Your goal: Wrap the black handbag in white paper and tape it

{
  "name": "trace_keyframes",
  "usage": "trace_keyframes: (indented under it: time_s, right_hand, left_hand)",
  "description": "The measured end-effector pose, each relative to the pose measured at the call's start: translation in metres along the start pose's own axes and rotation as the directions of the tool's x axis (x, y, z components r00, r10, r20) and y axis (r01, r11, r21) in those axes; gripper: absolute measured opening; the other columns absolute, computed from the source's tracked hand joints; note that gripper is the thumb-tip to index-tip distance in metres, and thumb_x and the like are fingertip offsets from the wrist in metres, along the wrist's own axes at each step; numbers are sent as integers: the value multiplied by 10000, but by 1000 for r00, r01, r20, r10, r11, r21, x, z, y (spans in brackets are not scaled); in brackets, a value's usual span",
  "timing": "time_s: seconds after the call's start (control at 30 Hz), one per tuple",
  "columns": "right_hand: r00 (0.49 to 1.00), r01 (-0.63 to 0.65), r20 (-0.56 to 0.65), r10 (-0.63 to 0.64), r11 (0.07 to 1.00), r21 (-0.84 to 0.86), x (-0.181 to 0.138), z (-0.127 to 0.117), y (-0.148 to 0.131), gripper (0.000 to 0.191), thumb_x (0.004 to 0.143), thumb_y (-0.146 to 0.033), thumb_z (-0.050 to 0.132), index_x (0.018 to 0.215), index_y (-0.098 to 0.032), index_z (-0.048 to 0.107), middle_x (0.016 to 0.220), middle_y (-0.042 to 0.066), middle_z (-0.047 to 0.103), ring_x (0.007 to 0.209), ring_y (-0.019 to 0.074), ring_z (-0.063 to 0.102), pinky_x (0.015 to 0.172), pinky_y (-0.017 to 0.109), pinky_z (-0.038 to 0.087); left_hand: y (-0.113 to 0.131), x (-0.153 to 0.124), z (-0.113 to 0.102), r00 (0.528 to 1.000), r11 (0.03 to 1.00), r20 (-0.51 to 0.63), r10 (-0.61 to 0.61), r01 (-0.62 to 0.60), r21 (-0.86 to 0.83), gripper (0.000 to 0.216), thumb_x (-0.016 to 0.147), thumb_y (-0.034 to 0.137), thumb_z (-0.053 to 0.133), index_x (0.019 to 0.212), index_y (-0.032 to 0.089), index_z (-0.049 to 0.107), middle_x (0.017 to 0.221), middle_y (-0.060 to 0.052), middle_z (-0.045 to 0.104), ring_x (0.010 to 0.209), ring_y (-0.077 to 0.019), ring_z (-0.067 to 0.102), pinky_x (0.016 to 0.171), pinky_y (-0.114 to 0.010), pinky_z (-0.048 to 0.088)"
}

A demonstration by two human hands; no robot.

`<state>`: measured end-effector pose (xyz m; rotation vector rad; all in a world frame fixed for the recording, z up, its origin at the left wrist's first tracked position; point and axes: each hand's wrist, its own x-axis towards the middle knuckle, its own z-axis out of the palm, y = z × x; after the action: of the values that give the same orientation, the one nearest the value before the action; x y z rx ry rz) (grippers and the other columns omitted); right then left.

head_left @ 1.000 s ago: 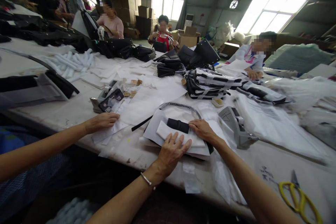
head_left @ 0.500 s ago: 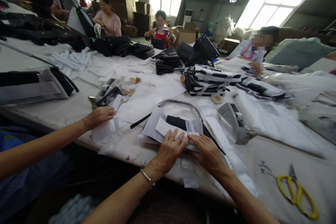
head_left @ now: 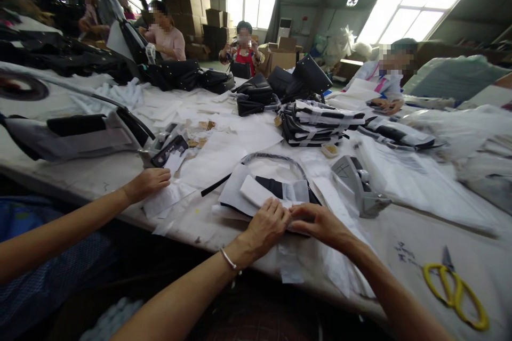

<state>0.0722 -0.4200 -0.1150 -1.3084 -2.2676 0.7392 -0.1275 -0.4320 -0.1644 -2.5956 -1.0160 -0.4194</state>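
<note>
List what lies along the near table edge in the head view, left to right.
Co-worker's hand on paper slips → left hand → right hand, both on the wrapped black strap → grey tape dispenser → yellow scissors.

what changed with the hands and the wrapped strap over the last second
The right hand came off the black strap and drew back to the near edge of the white wrapping paper, meeting the left hand there; both now pinch that edge. A co-worker's hand stayed on its paper slips, and the yellow scissors stayed put.
</note>
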Motion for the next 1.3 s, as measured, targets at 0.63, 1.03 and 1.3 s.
trace_keyframes:
  time_s: [0.63, 1.03, 1.3]
  right_hand:
    - [977, -172, -31, 209, 702, -691, 79, 12, 10, 340, 991, -205, 394, 947, -151, 727, 1014, 163, 728, 1059, 307, 619, 1063, 563, 250]
    - [980, 100, -98, -173, 857, -505, 20, -17, -5, 187, 953, -239, 554, 911, -236, 736, 1054, 49, 739, 1069, 224, 641, 1119, 518, 284]
    - [957, 284, -8, -291, 939, -195, -84, 11, -26, 81, 914, -251, 644, 984, -229, 679, 941, 39, 709, 874, 178, 651, 785, 305, 515]
  left_hand:
    - [1, -14, 17, 973, 998, -221, -60, 55, -31, 363, 1018, 238, 366, 1352, 229, 506, 1409, -81, 530, 1213, -239, 549, 1058, -438, 405]
    - [0, -13, 11, 979, 994, -197, -56, 37, -100, 343, 1008, 240, 418, 1337, 222, 515, 1337, -91, 580, 1237, -260, 538, 1061, -473, 399]
    - [-3, -14, 5, 989, 992, -141, -40, 23, -123, 410, 1009, 233, 387, 1411, 256, 462, 1373, -57, 558, 1259, -263, 510, 1091, -460, 368]
